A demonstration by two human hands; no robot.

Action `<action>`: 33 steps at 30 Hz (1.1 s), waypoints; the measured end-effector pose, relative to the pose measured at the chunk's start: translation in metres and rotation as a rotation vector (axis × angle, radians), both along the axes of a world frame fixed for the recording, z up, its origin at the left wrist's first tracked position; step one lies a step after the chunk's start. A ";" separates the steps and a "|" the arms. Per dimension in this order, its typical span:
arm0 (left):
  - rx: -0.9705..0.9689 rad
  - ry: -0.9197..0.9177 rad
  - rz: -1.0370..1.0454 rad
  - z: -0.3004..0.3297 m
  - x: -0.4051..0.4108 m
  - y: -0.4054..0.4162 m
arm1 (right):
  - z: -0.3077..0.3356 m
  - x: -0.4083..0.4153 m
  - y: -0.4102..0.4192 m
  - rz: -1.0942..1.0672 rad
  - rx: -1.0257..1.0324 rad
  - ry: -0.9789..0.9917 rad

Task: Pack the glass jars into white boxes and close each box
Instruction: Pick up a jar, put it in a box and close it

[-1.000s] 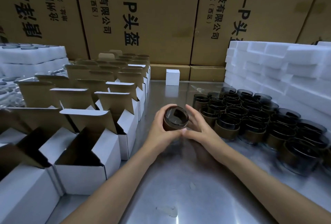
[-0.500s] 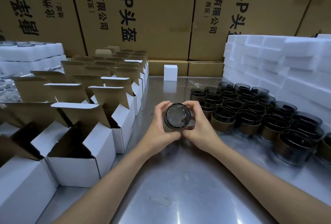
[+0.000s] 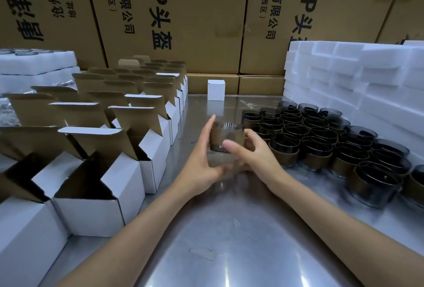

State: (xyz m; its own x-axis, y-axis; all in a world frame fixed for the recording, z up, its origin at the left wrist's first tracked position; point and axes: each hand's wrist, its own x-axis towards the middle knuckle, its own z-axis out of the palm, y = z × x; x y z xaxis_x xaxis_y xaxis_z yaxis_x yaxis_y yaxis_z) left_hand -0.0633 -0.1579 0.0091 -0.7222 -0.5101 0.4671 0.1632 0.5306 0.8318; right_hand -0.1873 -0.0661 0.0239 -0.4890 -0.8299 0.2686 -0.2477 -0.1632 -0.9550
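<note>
Glass jar (image 3: 226,138) held upright above steel table (image 3: 229,252), gripped by left hand (image 3: 202,160) and right hand (image 3: 254,156), beside open white boxes (image 3: 96,195).

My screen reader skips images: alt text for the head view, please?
Two hands, left hand and right hand, hold a glass jar above a metal table, open white boxes left, more jars right.

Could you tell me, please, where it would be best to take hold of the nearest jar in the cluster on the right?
Probably from above: the nearest jar stands upright with its mouth open. Put the grip around its rim and upper wall on the open left side; other jars crowd behind.
</note>
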 end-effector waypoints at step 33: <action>-0.121 0.064 0.183 0.004 0.000 0.000 | 0.005 -0.011 0.004 0.366 0.122 -0.489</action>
